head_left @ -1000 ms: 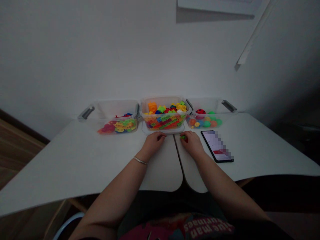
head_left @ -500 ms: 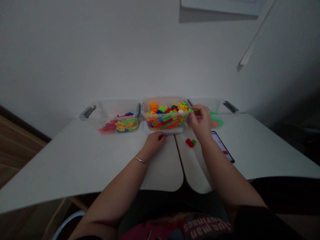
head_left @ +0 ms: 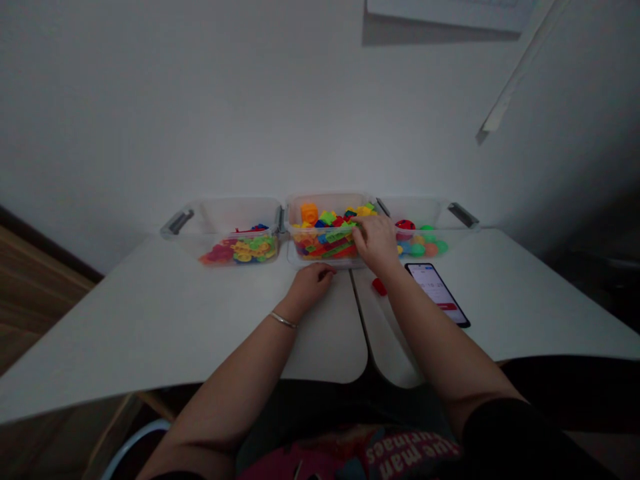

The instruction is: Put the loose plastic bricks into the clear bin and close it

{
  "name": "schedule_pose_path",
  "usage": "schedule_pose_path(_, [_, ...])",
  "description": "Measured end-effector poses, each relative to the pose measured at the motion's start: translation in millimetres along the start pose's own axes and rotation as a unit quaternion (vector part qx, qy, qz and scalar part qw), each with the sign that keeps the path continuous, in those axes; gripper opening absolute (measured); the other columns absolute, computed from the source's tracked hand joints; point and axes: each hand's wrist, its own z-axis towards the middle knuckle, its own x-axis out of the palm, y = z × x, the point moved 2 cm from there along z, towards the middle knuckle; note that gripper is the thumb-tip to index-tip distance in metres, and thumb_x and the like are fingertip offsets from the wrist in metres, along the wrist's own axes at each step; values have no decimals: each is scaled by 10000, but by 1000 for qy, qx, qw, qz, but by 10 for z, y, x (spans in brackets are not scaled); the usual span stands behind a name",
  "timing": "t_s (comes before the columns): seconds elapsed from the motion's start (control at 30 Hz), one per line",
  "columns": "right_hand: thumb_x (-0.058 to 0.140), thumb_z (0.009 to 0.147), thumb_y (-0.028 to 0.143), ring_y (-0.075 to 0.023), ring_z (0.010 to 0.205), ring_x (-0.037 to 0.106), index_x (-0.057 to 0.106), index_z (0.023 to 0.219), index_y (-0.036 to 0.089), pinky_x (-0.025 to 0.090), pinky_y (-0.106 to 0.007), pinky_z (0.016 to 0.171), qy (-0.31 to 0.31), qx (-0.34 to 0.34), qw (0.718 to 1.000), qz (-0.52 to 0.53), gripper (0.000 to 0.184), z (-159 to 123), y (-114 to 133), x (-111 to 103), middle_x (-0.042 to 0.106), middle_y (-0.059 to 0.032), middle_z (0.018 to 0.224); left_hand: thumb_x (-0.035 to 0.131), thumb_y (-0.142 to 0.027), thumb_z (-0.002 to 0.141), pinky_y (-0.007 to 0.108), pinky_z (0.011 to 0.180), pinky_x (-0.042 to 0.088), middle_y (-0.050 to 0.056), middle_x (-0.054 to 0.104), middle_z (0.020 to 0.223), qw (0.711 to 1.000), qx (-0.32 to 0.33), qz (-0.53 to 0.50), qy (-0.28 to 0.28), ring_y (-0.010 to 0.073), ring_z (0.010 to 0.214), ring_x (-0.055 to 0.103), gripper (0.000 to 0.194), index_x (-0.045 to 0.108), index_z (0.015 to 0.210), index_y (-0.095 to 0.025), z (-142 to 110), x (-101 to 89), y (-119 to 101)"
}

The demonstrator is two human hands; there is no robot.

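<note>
My right hand [head_left: 376,243] reaches over the front right corner of the middle clear bin [head_left: 330,200], its fingers bunched down among the coloured building bricks [head_left: 325,237]. What they pinch is hidden. A small red brick [head_left: 379,287] lies on the table just under that wrist. My left hand [head_left: 311,285] rests on the white table [head_left: 150,313] in front of the same bin, fingers curled under, with a thin bracelet [head_left: 283,321] on the wrist.
The left clear bin [head_left: 220,213] holds coloured ring-like pieces. The right clear bin [head_left: 440,210] holds coloured balls. A phone [head_left: 437,293] with a lit screen lies right of my right forearm. A seam [head_left: 359,313] splits the two tabletops. A white wall stands behind.
My right hand left the red and green pieces on the table, rose to the bins and moved left into the middle bin. The left hand has stayed put.
</note>
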Motion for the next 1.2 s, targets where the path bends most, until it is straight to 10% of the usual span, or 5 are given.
schedule_pose_path(0.47, [552, 847, 271, -303, 1252, 525, 487, 1345, 184, 391, -526, 1071, 3, -42, 997, 63, 510, -109, -72, -210, 590, -163, 1321, 510, -218, 868, 321, 876, 515, 69, 745, 1001, 1000, -2, 3, 10, 208, 918, 673, 253, 732, 984, -183, 11, 14, -22])
schedule_pose_path(0.73, [560, 846, 294, -243, 971, 638, 563, 1219, 221, 514, -458, 889, -56, 55, 989, 125, 380, -376, -213, -541, 654, -123, 1157, 510, -227, 869, 331, 890, 510, 73, 742, 1016, 1000, 5, 5, 13, 215, 944, 671, 257, 732, 988, -179, 3, 21, -7])
schedule_pose_path(1.2, [584, 858, 320, -321, 1046, 619, 633, 1154, 101, 470, -436, 889, 245, 162, 942, -162, 371, -903, -265, -272, 676, -186, 1127, 525, -217, 870, 335, 906, 509, 76, 743, 1039, 1000, -4, 0, 12, 217, 961, 672, 246, 729, 999, -170, 7, 14, -40])
